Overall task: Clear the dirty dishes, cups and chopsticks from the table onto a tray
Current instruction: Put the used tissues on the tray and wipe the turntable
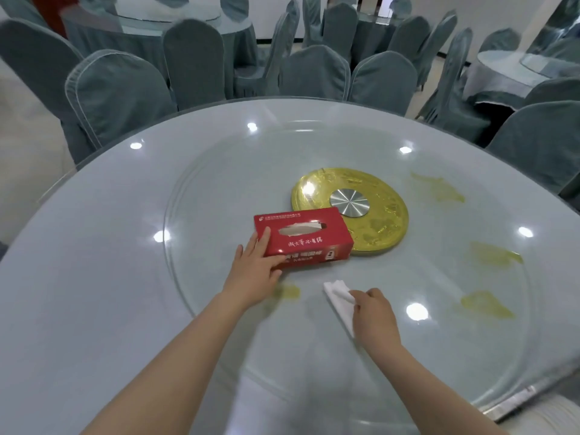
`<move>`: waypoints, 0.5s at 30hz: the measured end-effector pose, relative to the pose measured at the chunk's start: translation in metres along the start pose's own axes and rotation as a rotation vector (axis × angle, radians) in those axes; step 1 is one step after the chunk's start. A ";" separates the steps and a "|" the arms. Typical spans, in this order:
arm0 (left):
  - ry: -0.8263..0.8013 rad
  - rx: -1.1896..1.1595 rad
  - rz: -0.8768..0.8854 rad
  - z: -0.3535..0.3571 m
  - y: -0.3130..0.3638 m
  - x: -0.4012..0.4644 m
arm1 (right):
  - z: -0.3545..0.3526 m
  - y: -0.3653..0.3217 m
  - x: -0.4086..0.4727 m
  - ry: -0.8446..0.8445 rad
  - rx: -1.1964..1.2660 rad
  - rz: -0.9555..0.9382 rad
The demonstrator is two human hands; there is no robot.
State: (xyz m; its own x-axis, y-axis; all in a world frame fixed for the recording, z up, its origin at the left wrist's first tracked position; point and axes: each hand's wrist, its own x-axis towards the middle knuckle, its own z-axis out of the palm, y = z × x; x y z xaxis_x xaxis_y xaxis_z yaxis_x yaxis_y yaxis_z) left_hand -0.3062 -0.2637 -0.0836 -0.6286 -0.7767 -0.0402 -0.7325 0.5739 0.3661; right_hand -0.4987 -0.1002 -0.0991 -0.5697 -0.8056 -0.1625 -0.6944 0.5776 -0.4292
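No dishes, cups, chopsticks or tray show on the round glass-topped table [94, 277]. My left hand [255, 265] grips the near left corner of a red tissue box [303, 238] that lies flat on the glass turntable. My right hand [373, 315] holds a white tissue [339, 298] pressed against the glass, just right of a yellowish smear [287, 291]. Both forearms reach in from the bottom edge.
A gold disc with a steel hub [350, 210] sits at the turntable's centre, behind the box. Several yellowish smears [488, 304] mark the glass on the right. Grey-covered chairs [116, 95] ring the far side, with other tables [514, 73] beyond.
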 end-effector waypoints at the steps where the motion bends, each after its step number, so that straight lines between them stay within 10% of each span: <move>1: 0.000 -0.010 -0.011 -0.001 -0.002 0.005 | 0.002 0.000 0.000 0.018 0.020 0.022; 7: 0.090 -0.156 -0.105 -0.006 -0.034 -0.007 | -0.004 -0.007 0.006 0.011 -0.098 0.057; 15: -0.368 0.127 -0.207 0.014 -0.076 -0.058 | 0.001 -0.032 0.011 0.124 0.043 -0.056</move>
State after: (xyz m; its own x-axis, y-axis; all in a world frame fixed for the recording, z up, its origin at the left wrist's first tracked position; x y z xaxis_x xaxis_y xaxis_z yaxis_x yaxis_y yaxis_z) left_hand -0.2175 -0.2588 -0.1219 -0.4995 -0.7475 -0.4378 -0.8647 0.4611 0.1993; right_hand -0.4819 -0.1279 -0.0883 -0.5825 -0.8124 -0.0275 -0.7084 0.5240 -0.4730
